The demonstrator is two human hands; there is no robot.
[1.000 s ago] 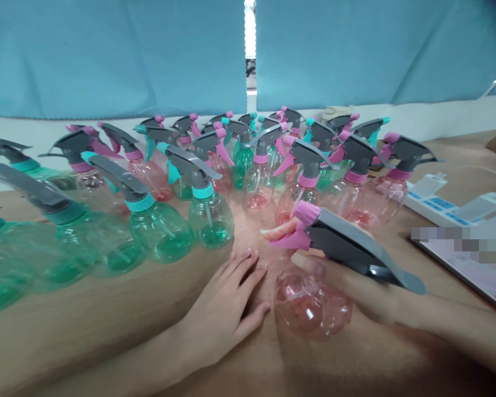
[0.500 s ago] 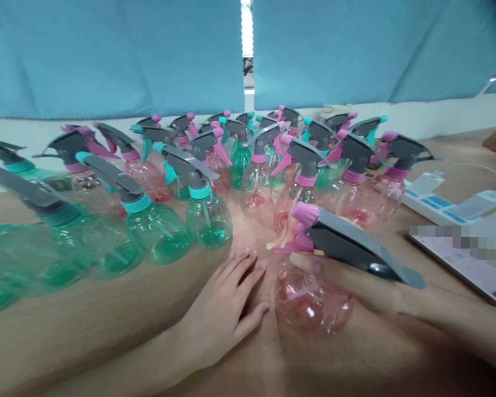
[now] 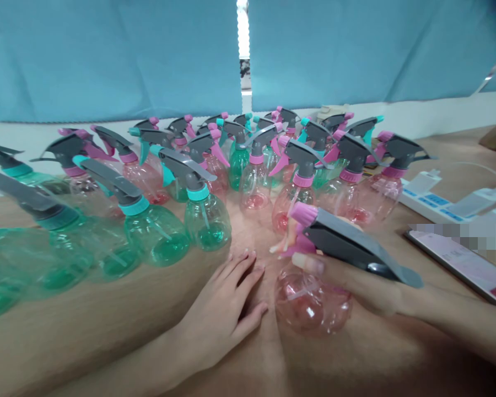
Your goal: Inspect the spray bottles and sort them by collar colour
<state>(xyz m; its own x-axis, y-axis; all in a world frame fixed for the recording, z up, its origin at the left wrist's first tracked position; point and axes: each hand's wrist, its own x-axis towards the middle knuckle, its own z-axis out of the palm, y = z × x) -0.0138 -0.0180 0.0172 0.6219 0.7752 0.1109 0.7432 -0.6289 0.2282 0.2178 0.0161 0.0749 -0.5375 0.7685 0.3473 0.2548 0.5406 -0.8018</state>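
Note:
A clear pink spray bottle (image 3: 310,309) with a grey and pink trigger head stands on the wooden table (image 3: 157,336) in front of me. My right hand (image 3: 347,275) is wrapped round its neck below the head, the thumb across the near side; fingertips show by the pink trigger. Flat on the table to the left lies my left hand (image 3: 227,298), fingers stretched out, holding nothing. It is apart from the held bottle. Just beyond it stands a green spray bottle (image 3: 208,223) with a turquoise collar. A pink spray bottle (image 3: 293,204) is behind the held one.
Several more green and pink spray bottles stand in rows at the left and back, like this green one (image 3: 155,237). At the right are a phone (image 3: 450,259) and a white power strip (image 3: 427,201) with plugs and a cable. A blue curtain (image 3: 107,55) hangs behind.
The view has shifted very slightly. Both hands and the held spray bottle stay in nearly the same place; the right thumb looks sharper now.

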